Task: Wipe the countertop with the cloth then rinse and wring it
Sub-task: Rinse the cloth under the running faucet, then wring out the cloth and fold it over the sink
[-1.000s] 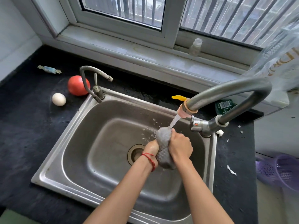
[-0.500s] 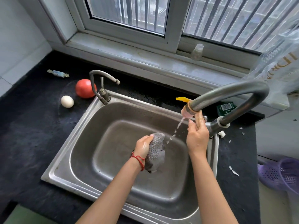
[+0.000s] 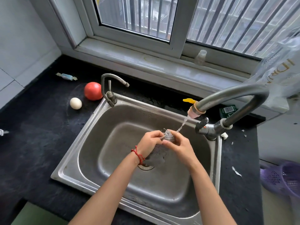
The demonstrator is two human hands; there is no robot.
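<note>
Head view, centre of frame: grey cloth (image 3: 168, 138) bunched over the sink (image 3: 90, 143), gripped by the closed fingers of both left hand (image 3: 150, 141) and right hand (image 3: 180, 146), under the thin stream from the faucet (image 3: 227, 96). Risk of splash onto the wiped counter (image 3: 32, 143) if squeezed hard under the stream. Risk of a soggy cloth if wrung with water running.
</note>
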